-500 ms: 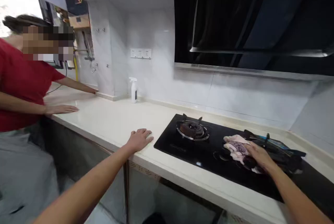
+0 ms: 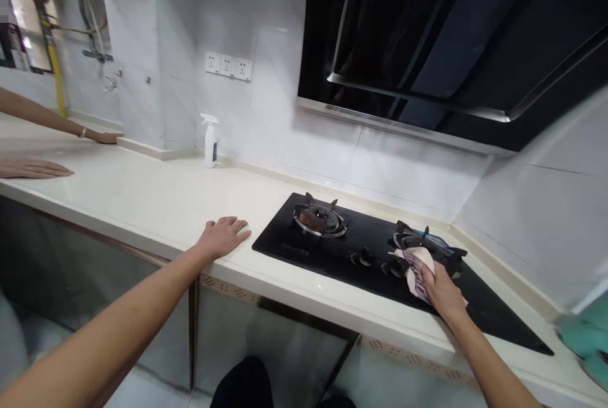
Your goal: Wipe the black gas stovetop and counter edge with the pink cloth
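My right hand (image 2: 443, 287) grips a pink and white cloth (image 2: 417, 272), pressed on the black gas stove (image 2: 294, 262) just beside its right control knob (image 2: 394, 265). The right burner (image 2: 422, 240) lies behind the cloth, and the left burner (image 2: 320, 219) is nearer the middle of the counter. Flat on the white countertop (image 2: 156, 205), left of the stove, my left hand (image 2: 223, 237) rests with fingers spread and holds nothing.
A white spray bottle (image 2: 211, 142) stands by the wall. Another person's hands (image 2: 35, 168) rest on the counter at far left. A black range hood (image 2: 427, 34) overhangs the stove. A green object (image 2: 586, 338) sits at the right edge.
My view has turned to the right. My right hand has shifted the cloth towards the knobs and the stove's front. My left hand stays on the counter.
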`<state>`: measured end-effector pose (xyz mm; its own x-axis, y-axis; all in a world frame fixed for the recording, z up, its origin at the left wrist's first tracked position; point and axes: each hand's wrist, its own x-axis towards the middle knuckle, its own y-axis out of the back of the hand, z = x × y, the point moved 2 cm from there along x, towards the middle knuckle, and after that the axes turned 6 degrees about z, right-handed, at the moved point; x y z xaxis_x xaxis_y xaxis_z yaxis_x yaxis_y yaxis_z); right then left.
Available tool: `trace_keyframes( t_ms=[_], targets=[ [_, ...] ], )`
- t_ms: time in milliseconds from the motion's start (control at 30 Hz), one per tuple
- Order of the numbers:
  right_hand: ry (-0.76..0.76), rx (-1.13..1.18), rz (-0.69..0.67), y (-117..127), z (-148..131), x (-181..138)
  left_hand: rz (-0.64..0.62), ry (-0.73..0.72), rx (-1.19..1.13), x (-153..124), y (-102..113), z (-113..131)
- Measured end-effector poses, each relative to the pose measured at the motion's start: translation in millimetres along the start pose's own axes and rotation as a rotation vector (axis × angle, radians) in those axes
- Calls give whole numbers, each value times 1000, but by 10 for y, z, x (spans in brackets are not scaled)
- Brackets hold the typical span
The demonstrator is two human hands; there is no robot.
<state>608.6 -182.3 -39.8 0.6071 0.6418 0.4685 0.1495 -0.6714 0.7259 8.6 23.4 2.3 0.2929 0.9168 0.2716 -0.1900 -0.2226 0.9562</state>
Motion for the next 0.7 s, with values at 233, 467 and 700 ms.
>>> trace_keyframes(
  t_ms=[233,467,700],
  targets=[
    [110,-143,-5,537,798,-245,22,-4,-16,5,-27,-4],
    [169,-358,-11,671,840,-163,20,-18,-14,17,-43,11],
    [345,-388,-3,206,-182,-744,-3,3,-18,32,-44,20]
  ],
)
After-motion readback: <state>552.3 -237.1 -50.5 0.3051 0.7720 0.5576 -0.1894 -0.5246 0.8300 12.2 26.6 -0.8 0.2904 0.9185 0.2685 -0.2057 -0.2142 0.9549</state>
